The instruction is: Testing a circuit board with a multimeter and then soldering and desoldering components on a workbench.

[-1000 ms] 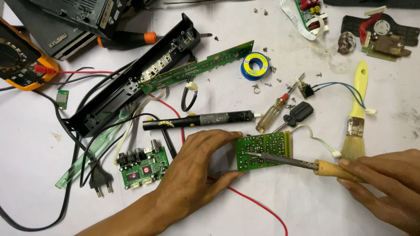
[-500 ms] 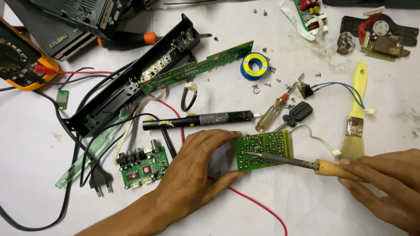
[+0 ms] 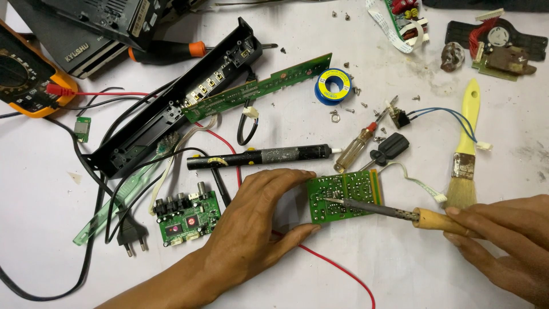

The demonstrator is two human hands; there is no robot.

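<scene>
A small green circuit board [image 3: 343, 194] lies solder side up on the white table. My left hand [image 3: 257, 220] rests beside it, thumb and fingers pressed against the board's left edge. My right hand [image 3: 503, 237] grips the wooden handle of a soldering iron [image 3: 394, 212], whose metal tip touches the board near its left middle. A black desoldering pump [image 3: 260, 156] lies just beyond my left hand.
Around the board lie a yellow-handled brush [image 3: 464, 154], a small screwdriver [image 3: 357, 147], a blue solder spool [image 3: 333, 86], a long green board [image 3: 260, 88], a black plastic panel [image 3: 177, 103], a green connector board [image 3: 186, 216], a mains plug [image 3: 130, 233], an orange multimeter [image 3: 26, 77], and loose screws.
</scene>
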